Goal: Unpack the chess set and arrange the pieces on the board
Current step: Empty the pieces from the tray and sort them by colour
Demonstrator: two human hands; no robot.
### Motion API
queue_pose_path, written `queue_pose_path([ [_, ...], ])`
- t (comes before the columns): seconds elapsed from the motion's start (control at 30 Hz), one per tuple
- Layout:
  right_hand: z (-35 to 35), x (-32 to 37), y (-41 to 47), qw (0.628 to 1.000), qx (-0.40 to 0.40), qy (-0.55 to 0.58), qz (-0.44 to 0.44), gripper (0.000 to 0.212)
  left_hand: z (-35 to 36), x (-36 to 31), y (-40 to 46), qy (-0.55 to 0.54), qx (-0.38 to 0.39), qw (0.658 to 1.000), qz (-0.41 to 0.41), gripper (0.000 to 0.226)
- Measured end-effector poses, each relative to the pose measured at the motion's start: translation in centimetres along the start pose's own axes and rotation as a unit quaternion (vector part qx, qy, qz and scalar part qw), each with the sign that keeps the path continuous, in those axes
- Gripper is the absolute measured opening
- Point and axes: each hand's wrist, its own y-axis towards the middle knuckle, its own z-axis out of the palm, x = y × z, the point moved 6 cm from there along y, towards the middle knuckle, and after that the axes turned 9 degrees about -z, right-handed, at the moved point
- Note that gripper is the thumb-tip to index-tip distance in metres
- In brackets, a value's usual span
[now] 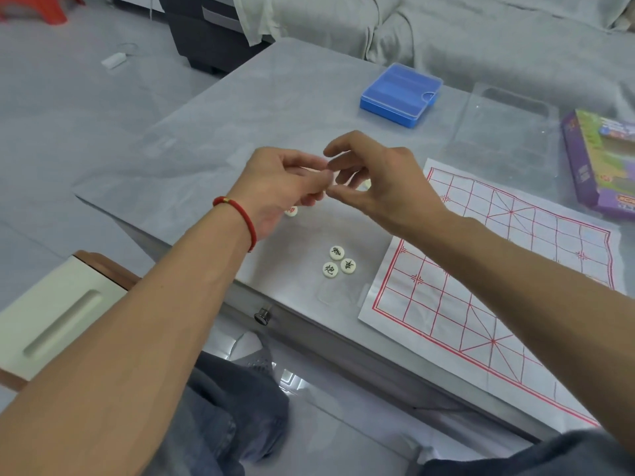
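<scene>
Both hands are raised over the grey table (213, 139), fingertips meeting. My left hand (281, 187), with a red cord on its wrist, pinches a small clear packet (327, 176) that is hard to make out. My right hand (374, 180) pinches the same packet from the other side, and a pale round piece (365, 185) shows behind its fingers. Three white round pieces with black characters (338, 261) lie close together on the table below the hands. One piece with a red character (291, 210) peeks out under my left palm. The paper board with a red grid (481, 269) lies to the right, with no pieces on it.
A blue box with a clear lid (400, 94) stands at the back of the table. A clear plastic tray (505, 132) and a purple printed box (601, 159) lie at the far right. A cream stool (58, 317) stands at the left, and my knees are below the table's edge.
</scene>
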Motion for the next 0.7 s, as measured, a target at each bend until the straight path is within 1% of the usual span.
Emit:
queue_pose_path([
  [0.07,-0.5,-2.3,-0.1,0.998,-0.020,-0.019,0.049,0.027,-2.0,0.5,0.6,0.059,-0.055,0.997,0.015,0.013],
  [0.1,-1.0,-4.1,-0.5,0.994,-0.037,-0.054,0.091,0.021,-3.2,0.7,0.8,0.093,-0.094,0.991,0.026,0.010],
  [0.13,-1.4,-5.8,-1.0,0.984,-0.040,-0.102,0.140,0.020,-4.4,0.8,0.9,0.120,-0.134,0.983,0.034,0.008],
  [0.17,-1.4,-7.2,-1.6,0.972,-0.024,-0.148,0.179,0.024,-5.4,0.9,1.0,0.136,-0.166,0.976,0.036,0.007],
  [0.2,-1.0,-7.9,-2.3,0.964,0.002,-0.179,0.195,0.027,-6.1,1.0,0.9,0.148,-0.184,0.971,0.034,0.008],
  [0.27,0.0,-8.0,-2.8,0.963,0.045,-0.204,0.170,0.029,-6.4,1.3,0.8,0.206,-0.184,0.961,0.014,0.010],
  [0.33,0.9,-7.5,-2.8,0.962,0.069,-0.225,0.140,0.031,-6.3,2.0,0.7,0.282,-0.168,0.944,-0.035,0.012],
  [0.43,1.3,-7.6,-2.4,0.950,0.066,-0.273,0.140,0.032,-6.0,2.8,1.1,0.304,-0.161,0.935,-0.081,0.017],
  [0.5,1.5,-7.7,-2.3,0.946,0.055,-0.291,0.133,0.028,-5.9,3.0,1.5,0.301,-0.164,0.936,-0.083,0.018],
  [0.6,1.6,-7.6,-2.0,0.950,0.037,-0.286,0.115,0.022,-5.9,3.0,2.1,0.309,-0.181,0.931,-0.073,0.018],
  [0.7,1.2,-7.6,-2.0,0.947,0.032,-0.303,0.105,0.016,-5.5,2.2,1.9,0.316,-0.203,0.926,-0.047,0.012],
])
